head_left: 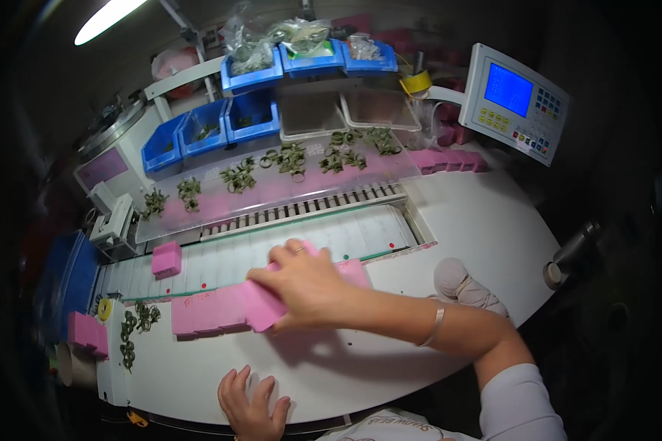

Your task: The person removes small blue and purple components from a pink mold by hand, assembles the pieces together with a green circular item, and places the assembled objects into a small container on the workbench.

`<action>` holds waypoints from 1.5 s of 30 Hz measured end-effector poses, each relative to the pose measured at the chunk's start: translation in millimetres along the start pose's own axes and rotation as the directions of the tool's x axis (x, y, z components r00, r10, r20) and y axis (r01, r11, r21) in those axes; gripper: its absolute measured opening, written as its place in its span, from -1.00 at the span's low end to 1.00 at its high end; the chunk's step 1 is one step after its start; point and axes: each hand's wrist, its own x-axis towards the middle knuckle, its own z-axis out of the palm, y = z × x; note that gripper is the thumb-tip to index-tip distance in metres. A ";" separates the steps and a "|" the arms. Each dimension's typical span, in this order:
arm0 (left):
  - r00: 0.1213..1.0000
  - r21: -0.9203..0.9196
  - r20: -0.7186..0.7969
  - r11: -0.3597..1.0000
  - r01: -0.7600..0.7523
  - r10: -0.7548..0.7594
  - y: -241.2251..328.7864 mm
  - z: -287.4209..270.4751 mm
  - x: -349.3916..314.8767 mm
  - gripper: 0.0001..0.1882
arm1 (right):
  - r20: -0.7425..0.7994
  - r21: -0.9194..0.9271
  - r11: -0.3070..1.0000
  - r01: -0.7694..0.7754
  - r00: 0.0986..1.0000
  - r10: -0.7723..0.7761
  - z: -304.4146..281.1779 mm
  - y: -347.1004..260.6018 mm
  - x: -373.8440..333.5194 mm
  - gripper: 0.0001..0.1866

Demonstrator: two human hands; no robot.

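My right hand [305,285] is wrapped over a pink box [263,309], fingers on its far side and thumb on its near side. Beneath and beside it runs a row of pink boxes [207,312] along the near edge of the pale conveyor [287,247]. The hand hides part of that row and most of the held box. Close to the table's front edge, my left hand [251,406] has its fingers spread and holds nothing. One more pink box [167,259] sits on the conveyor's left part.
Beyond the conveyor, a clear shelf [265,192] bears clumps of small dark green rings. Blue bins [251,114] rise behind it. A control panel [516,103] stands back right, a rolled pale cloth [463,283] at right. More green rings [129,339] and pink boxes [87,332] lie left.
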 end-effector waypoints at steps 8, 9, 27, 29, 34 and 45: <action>0.999 0.007 0.041 1.000 -0.004 0.004 2.9 -1.2 0.3 -0.58 | 0.087 0.070 0.996 0.049 0.995 -0.055 41.8 0.2 13.8 -0.04; 0.999 0.005 0.044 1.000 -0.013 0.013 2.4 -1.8 0.5 -0.58 | 0.082 0.071 0.997 0.040 0.996 -0.046 38.7 8.4 7.6 -0.04; 0.748 -0.478 0.297 0.770 -0.422 0.594 99.0 48.0 225.8 -0.42 | -0.290 0.189 0.362 -0.913 0.301 0.908 7.5 414.1 -195.1 -0.08; 0.755 -0.469 0.240 0.754 -0.460 0.610 129.1 102.4 253.8 -0.36 | -0.369 0.187 0.374 -0.909 0.288 0.884 7.0 422.3 -188.7 -0.11; 0.820 -0.220 0.105 0.817 -0.533 0.563 181.0 216.2 330.7 -0.31 | -0.486 0.245 0.371 -0.896 0.218 0.846 5.4 465.2 -157.1 -0.15; 0.903 -0.011 -0.135 0.911 -0.413 0.408 183.8 320.2 449.0 -0.30 | -0.777 0.156 0.633 -0.758 0.301 0.553 -2.1 587.6 -105.6 -0.43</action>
